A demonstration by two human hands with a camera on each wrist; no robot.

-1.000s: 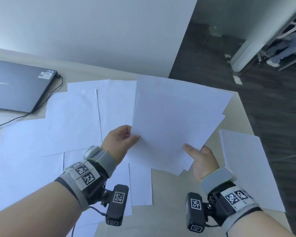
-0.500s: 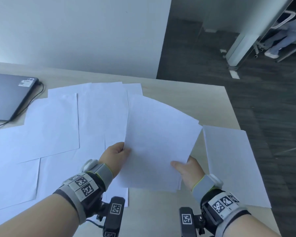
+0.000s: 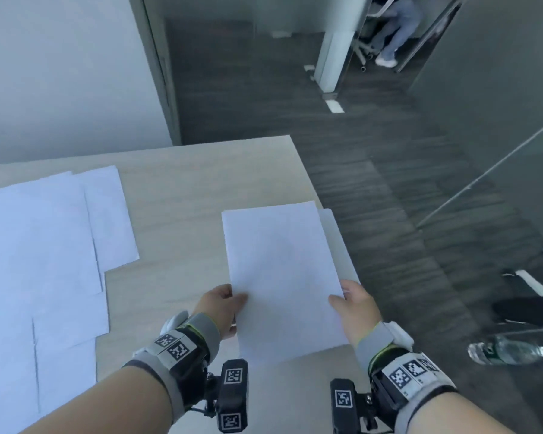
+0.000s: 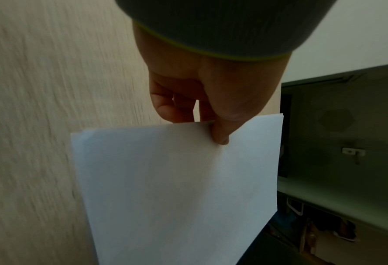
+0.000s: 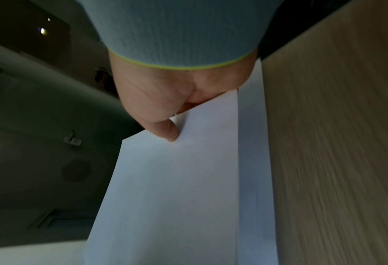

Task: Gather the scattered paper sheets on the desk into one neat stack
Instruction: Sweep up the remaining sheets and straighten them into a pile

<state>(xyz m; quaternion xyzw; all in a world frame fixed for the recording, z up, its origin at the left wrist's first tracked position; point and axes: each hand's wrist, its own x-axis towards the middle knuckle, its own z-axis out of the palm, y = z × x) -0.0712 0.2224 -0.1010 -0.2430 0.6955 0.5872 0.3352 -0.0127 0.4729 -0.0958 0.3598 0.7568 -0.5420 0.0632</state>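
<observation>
A thin bundle of white sheets [image 3: 282,277] hovers over the desk's right edge, held by both hands. My left hand [image 3: 223,305] pinches its left edge, thumb on top, as the left wrist view shows on the bundle [image 4: 177,188]. My right hand [image 3: 351,303] pinches the right edge, thumb on top of the bundle [image 5: 177,188]. Under the bundle lies a single sheet [image 3: 339,242] whose right strip sticks out; the same sheet [image 5: 251,161] shows beside the bundle. Several scattered sheets [image 3: 41,255] cover the desk's left part.
The light wooden desk [image 3: 182,214] ends just right of the bundle, with dark carpet floor [image 3: 389,214] beyond. A plastic water bottle [image 3: 508,352] lies low at the right. A white wall stands behind the desk. A seated person's legs [image 3: 395,32] show far back.
The bundle has moved right and down, over the single sheet at the desk's right edge, and squared up from a fanned spread. My view swung right; the laptop left the frame.
</observation>
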